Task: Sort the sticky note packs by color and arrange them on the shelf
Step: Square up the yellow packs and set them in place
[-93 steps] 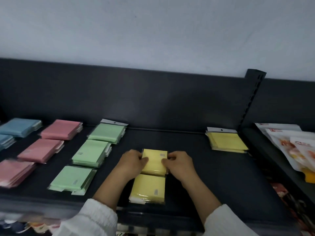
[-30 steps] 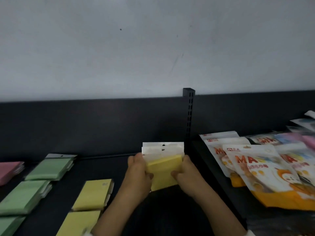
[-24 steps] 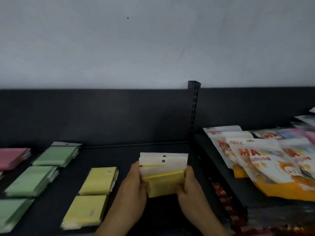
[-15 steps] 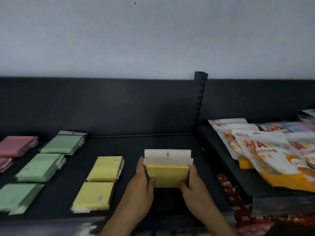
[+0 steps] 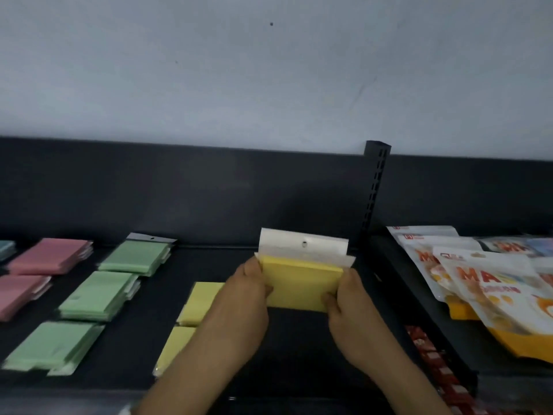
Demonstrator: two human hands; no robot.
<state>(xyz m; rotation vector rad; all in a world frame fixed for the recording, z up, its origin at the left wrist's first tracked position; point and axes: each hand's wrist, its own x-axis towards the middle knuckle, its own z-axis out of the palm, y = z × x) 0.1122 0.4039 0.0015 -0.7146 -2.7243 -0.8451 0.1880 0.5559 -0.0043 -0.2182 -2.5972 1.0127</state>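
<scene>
Only legible print: big orange "MA" on the glossy white-and-orange plastic pouches (image 5: 484, 283) on the R shelf section; the smaller text there is too blurred. Left hand (image 5: 242, 295) and right hand (image 5: 348, 301) each grip one side edge of a stack of yellow sticky note packs (image 5: 300, 284), thumbs on the front face. Packs are square, in clear film w/ white header cards (image 5: 303, 245), one showing a punched hang hole. The stack is held tilted up over the matte black shelf (image 5: 284, 354), near its slotted black upright post (image 5: 375, 190). Flat on the shelf to the L: two loose yellow packs (image 5: 203, 301) partly behind the left hand, then three piles of green packs (image 5: 98, 295), w/ pink packs (image 5: 48, 256) beyond.
</scene>
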